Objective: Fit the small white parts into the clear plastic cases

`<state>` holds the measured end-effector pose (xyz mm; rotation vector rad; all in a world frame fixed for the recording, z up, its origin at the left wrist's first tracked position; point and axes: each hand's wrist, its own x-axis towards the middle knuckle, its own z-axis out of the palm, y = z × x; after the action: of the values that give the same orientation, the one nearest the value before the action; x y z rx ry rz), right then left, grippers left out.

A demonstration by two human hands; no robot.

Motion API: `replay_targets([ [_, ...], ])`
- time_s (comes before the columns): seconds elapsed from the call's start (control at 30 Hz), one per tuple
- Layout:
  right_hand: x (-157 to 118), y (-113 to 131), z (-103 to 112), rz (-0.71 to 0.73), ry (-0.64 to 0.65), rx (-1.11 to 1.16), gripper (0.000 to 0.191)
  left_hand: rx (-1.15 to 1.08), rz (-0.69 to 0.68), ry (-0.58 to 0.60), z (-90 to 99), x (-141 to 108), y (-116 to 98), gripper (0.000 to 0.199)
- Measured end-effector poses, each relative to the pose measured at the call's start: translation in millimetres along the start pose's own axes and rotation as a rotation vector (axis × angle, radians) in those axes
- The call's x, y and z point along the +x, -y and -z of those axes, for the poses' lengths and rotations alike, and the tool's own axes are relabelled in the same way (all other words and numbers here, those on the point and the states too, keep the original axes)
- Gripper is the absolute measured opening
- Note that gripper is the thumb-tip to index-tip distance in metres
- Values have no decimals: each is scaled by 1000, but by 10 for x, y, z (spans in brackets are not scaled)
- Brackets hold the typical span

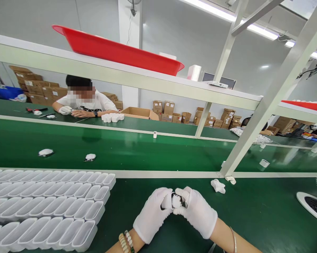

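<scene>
My left hand (153, 214), in a white glove, is closed around a small white plastic housing (167, 201). Its open end faces right. Fingers of my right hand (196, 212), gloved too, pinch a small white part with a black edge (177, 200) right at that opening. The two pieces meet between my hands; how far one sits inside the other I cannot tell. To the left stand several rows of white open-topped housings (86, 235). A crumpled white cloth or glove (218, 186) lies on the green worktop beyond my right hand.
A green conveyor belt (137, 154) runs across, carrying white-and-black parts (45, 152) and a small white cylinder (154, 134). A slanted white post (269, 95) and shelf with a red tray (121, 52) stand ahead. A co-worker (87, 100) sits opposite. At right is a white fan (312, 207).
</scene>
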<state>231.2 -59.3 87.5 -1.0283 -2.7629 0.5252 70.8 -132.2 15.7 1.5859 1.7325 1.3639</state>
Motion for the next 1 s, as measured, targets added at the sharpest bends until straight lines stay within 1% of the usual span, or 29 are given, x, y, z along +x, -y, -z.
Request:
replay_targets([
  [0.07,12,-2,-14,-8,10,16,33,-11,-3,19,5,-4,-26,45],
  [0.1,22,-20,-27,-11,8,50,43,-19,-5,30,6,-6,-41,44],
  [0.13,33,-51,-45,-12,1,114,56,-28,-7,42,5,-9,-55,42],
  [0.2,62,-148,-90,-10,-33,323,81,-44,0,61,6,-18,-86,38],
  [0.23,79,-207,-118,-3,-46,450,90,-48,9,68,8,-25,-101,38],
  [0.3,112,-322,-189,24,-39,710,98,-57,33,81,17,-41,-134,42],
  [0.4,147,-422,-328,77,64,963,106,-72,11,120,42,-56,-180,44],
  [0.5,148,-415,-475,98,173,1074,108,-80,-13,143,57,-54,-203,44],
  [0.6,135,-378,-576,103,219,1148,105,-95,16,165,53,-48,-211,49],
  [0.73,141,-382,-630,105,177,1162,94,-132,-2,210,47,-64,-242,50],
  [0.8,151,-397,-646,99,149,1163,91,-139,-13,217,45,-78,-249,49],
  [0.9,164,-405,-680,74,119,1181,94,-143,-12,204,31,-91,-227,48],
  [1.0,168,-386,-725,30,103,1223,99,-167,5,150,21,-77,-184,48],
])
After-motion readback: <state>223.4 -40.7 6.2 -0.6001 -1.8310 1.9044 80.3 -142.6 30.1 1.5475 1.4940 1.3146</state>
